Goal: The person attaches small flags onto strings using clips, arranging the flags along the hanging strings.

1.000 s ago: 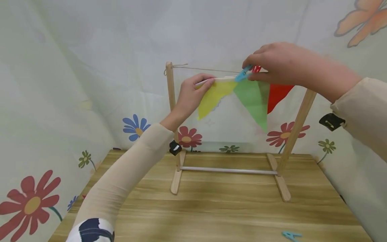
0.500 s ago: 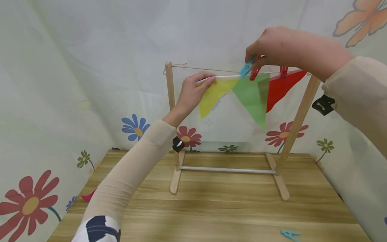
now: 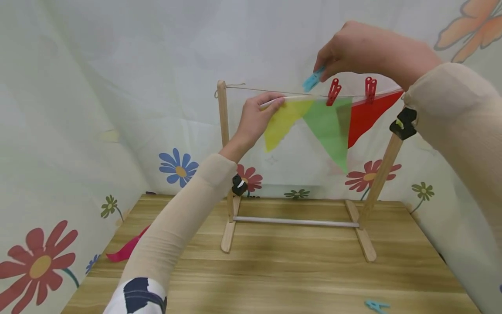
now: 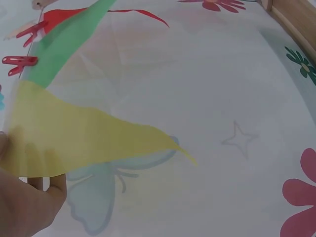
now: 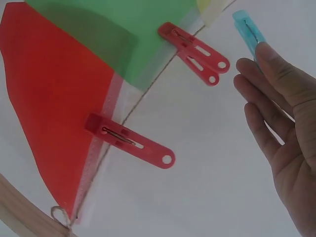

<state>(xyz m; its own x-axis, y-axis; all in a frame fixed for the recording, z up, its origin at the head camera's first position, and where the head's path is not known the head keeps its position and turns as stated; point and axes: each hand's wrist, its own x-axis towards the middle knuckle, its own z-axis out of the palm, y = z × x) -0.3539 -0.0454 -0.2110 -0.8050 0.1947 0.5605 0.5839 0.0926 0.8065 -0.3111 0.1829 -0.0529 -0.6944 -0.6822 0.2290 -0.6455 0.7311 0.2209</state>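
Blue plastic clothespin (image 3: pixel 312 81) pinched in right hand (image 3: pixel 362 48), above thin string (image 3: pixel 274 91). Translucent yellow triangular flag (image 3: pixel 283 121) gripped at its top edge by left hand (image 3: pixel 256 115). Two red plastic clothespins (image 3: pixel 334 91) clipped just right of it.

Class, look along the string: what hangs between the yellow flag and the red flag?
In the head view, the green flag hangs between the yellow flag and the red flag.
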